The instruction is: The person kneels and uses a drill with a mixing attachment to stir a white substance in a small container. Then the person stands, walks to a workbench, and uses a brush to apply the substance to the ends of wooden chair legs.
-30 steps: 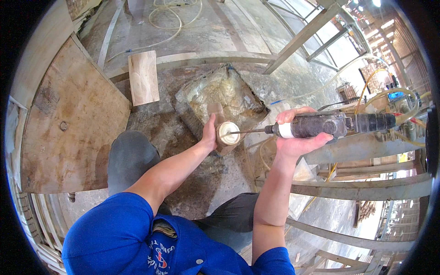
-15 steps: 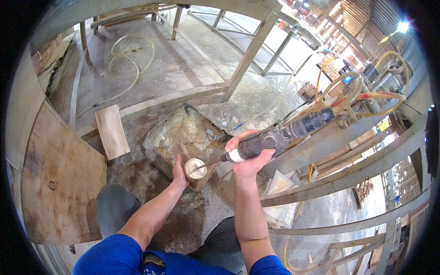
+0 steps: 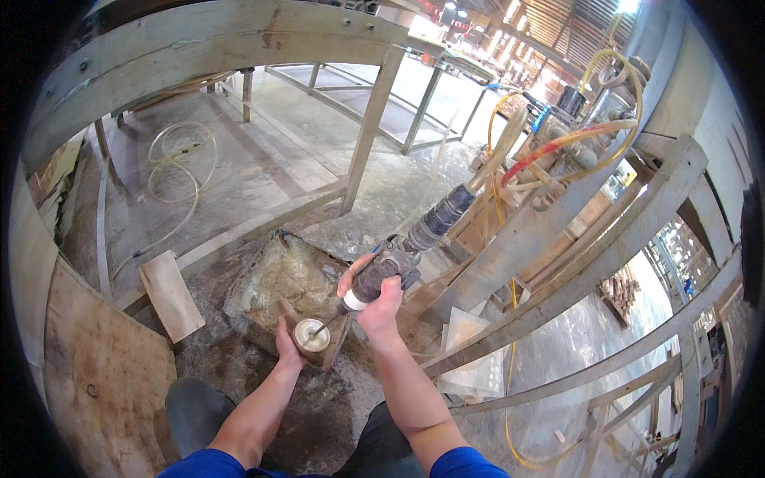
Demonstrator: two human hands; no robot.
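We see our left hand [image 3: 288,345] seemingly curled around a cup [image 3: 311,340] (fingers partly hidden), our right hand [image 3: 379,312] firmly gripping a power tool [image 3: 404,255].

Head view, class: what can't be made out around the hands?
Head view:
Left hand: most fingers hidden behind the round container.
Thin rod: tip too small to tell.
Right hand: palm hidden by the dark tool.
Blue sleeves: cut off by the lower edge.

1. From close above, the head view faces down and forward, the left hand [image 3: 288,343] between seven and eight o'clock, the right hand [image 3: 380,309] at six.
2. Its wide fisheye reaches the distant roof [image 3: 603,38] past one o'clock.
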